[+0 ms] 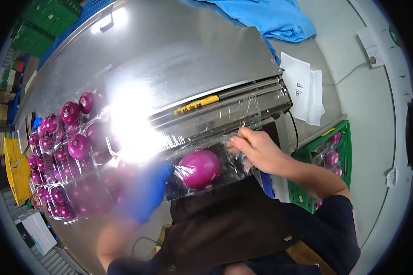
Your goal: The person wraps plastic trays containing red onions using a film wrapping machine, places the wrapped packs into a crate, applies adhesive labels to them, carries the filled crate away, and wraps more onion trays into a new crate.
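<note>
A large red onion (pixel 199 169) sits in front of me under clear plastic film (pixel 248 112), against the front of the metal wrapping machine (pixel 229 106). My bare right hand (pixel 260 150) is closed on the film just right of the onion, and the film is stretched and wrinkled around its fingers. My left hand (pixel 147 193), in a blue glove, is beside the onion's left end. Motion blurs it, so its fingers cannot be made out. Whether a tray lies under the onion is hard to see.
Clear trays of red onions (pixel 79 146) are stacked on the left of the steel table (pixel 179 41). A green crate (pixel 346 158) with wrapped onions stands at right. White papers (pixel 300 89) and blue cloth (pixel 270 18) lie beyond the machine. Glare hides part of its left side.
</note>
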A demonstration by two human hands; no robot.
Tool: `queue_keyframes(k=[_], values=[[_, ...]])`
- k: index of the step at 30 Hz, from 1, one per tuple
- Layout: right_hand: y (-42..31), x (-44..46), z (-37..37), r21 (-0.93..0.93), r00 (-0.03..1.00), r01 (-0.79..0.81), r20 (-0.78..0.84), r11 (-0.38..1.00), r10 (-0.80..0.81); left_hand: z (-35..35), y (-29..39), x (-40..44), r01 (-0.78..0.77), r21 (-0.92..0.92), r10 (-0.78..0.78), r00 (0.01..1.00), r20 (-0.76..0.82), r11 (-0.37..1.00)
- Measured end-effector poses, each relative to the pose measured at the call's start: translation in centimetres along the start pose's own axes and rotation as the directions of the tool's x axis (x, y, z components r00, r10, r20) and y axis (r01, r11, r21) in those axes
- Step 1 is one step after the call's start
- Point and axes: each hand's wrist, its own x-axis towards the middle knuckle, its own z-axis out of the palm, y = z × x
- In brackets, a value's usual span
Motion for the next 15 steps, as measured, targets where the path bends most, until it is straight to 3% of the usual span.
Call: queue_keyframes(k=[1, 2, 5, 6, 7, 9, 11, 13, 15], values=[[1.3, 0.1, 0.7, -0.021, 0.999, -0.007, -0.044, 1.000, 0.006, 1.1, -1.0, 0.3, 0.029, -0.024, -0.030, 0.999, -0.041, 0.999], [2.7, 0.5, 1.4, -0.048, 0.996, -0.034, -0.080, 0.998, 0.030, 2.3, -3.2, 1.3, -0.138, 0.266, 0.170, 0.980, -0.104, 0.954], [7.7, 1.9, 3.7, -0.103, 0.859, 0.323, -0.386, 0.941, -0.337, 6.0, -5.0, 2.3, -0.229, 0.269, 0.339, 0.797, -0.501, 0.936], [8.1, 1.6, 3.4, -0.178, 0.863, 0.252, -0.403, 0.951, -0.305, 6.3, -6.4, 2.6, -0.241, 0.163, 0.291, 0.804, -0.519, 0.957], [7.4, 1.3, 3.4, -0.256, 0.790, 0.264, -0.496, 0.930, -0.361, 6.4, -8.4, 2.7, -0.252, 0.052, 0.240, 0.814, -0.528, 0.966], [8.0, 1.0, 2.7, -0.213, 0.813, 0.257, -0.481, 0.943, -0.330, 6.5, -10.9, 2.7, -0.259, -0.174, 0.133, 0.841, -0.525, 0.950], [7.1, -0.5, 1.3, -0.258, 0.823, 0.115, -0.516, 0.959, -0.238, 4.9, -5.8, 0.9, -0.054, -0.594, -0.279, 0.847, -0.453, 0.803], [7.1, -2.6, -0.8, -0.254, 0.885, -0.015, -0.453, 0.967, -0.105, 2.0, -8.5, -1.5, 0.186, -0.423, -0.330, 0.896, -0.299, 0.887], [9.4, -5.2, -1.5, -0.311, 0.956, -0.077, -0.291, 0.947, -0.018, 1.8, -12.3, -4.9, 0.051, 0.079, -0.043, 0.994, -0.102, 0.996]])
